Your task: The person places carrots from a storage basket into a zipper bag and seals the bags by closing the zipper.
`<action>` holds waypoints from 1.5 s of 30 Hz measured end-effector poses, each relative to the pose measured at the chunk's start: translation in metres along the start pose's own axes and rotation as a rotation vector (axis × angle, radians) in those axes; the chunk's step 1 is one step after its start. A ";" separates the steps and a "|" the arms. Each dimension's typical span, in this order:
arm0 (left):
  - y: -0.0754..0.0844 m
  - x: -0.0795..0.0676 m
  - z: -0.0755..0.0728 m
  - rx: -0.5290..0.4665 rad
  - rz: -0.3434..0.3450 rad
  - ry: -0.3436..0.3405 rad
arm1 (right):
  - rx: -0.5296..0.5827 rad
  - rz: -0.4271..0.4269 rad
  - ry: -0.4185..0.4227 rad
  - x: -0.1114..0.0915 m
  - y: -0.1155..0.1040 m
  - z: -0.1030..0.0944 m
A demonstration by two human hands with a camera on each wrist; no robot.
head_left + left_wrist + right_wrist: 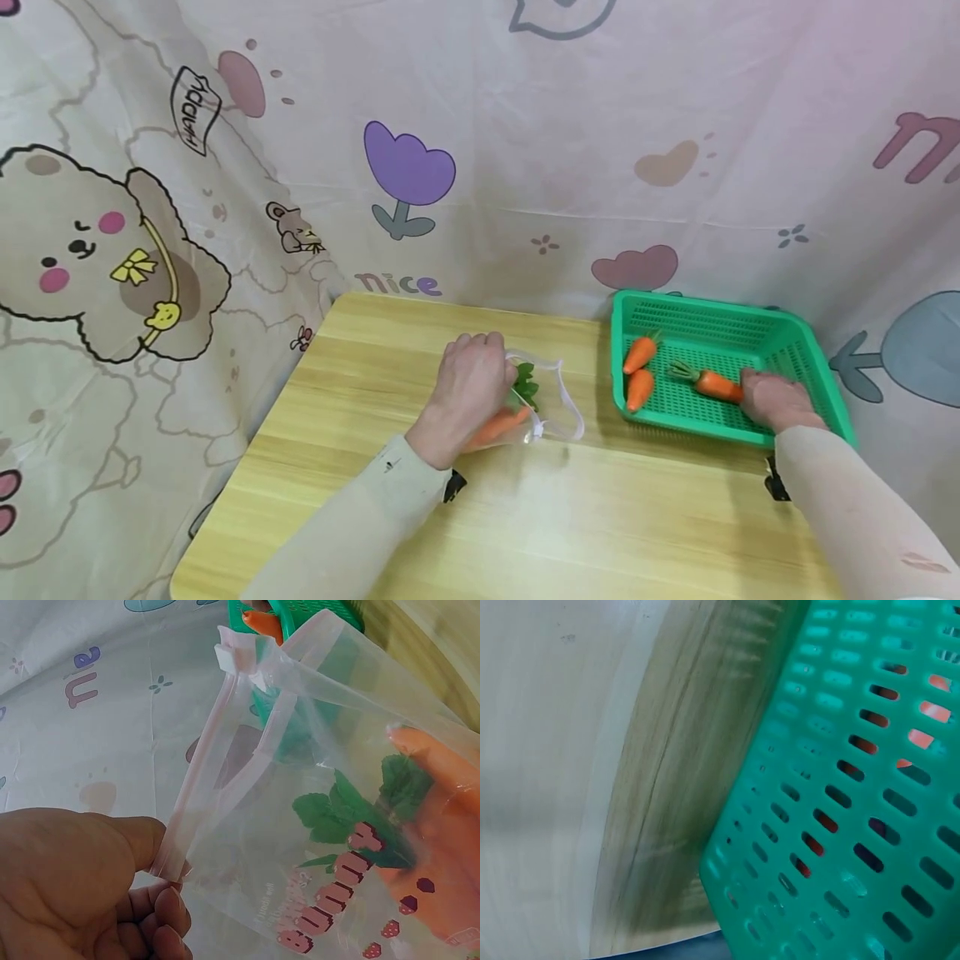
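A clear zip bag (225,892) with a pink slider and printed lettering has its mouth edge pinched between the thumb and fingers of my left hand (467,379). Inside the bag lie orange carrots (439,847) and green leaves (330,814). My right hand (776,398) reaches down into the green basket (817,375) and grips the thick end of a carrot (718,386), whose cut green top points left. Two more carrots lie at the basket's left side, an upper carrot (641,354) and a lower carrot (641,390). In the right wrist view the basket wall hides my right hand.
The wooden table (525,525) carries both the bag and the basket. A printed curtain (510,167) hangs right behind the table and along its left side. The basket stands at the back right, its perforated wall rising above the tabletop.
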State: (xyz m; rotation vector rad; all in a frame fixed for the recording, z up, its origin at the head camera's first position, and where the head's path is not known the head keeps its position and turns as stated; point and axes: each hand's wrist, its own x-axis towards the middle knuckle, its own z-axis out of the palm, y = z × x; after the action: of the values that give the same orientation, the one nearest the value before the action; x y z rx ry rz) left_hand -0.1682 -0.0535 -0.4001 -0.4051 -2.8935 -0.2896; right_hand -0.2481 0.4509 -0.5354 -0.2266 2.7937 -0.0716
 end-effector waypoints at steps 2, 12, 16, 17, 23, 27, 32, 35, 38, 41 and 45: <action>0.000 0.001 0.000 -0.005 0.006 -0.006 | 0.016 0.001 0.005 -0.001 0.001 0.001; -0.004 0.004 0.000 0.014 0.003 0.009 | 0.066 -0.055 0.132 0.002 -0.014 -0.002; -0.005 0.004 0.000 0.015 0.016 0.026 | 0.042 -0.048 0.194 -0.002 -0.017 -0.003; -0.005 0.004 0.000 0.012 0.017 0.028 | 0.031 -0.050 0.209 -0.002 -0.018 -0.003; -0.007 0.005 0.000 -0.014 -0.004 0.000 | -0.063 -0.097 0.262 -0.005 -0.024 -0.005; -0.006 0.006 -0.001 -0.030 -0.006 -0.004 | -0.127 -0.126 0.298 -0.008 -0.025 -0.006; -0.006 0.005 0.000 -0.036 -0.007 0.005 | -0.177 -0.158 0.336 -0.010 -0.027 -0.006; -0.006 0.005 0.000 -0.035 -0.005 0.009 | -0.186 -0.163 0.345 -0.012 -0.029 -0.007; -0.006 0.005 0.000 -0.037 -0.007 0.013 | -0.186 -0.164 0.336 -0.014 -0.029 -0.010; -0.006 0.005 0.000 -0.038 -0.008 0.015 | -0.178 -0.165 0.323 -0.018 -0.029 -0.014; -0.006 0.006 0.000 -0.019 0.000 0.028 | -0.166 -0.169 0.325 -0.020 -0.029 -0.021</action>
State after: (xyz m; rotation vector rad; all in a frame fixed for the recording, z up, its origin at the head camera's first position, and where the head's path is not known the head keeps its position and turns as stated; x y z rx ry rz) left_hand -0.1758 -0.0578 -0.3999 -0.4016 -2.8655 -0.3204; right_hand -0.2317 0.4263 -0.5070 -0.5358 3.0998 0.0927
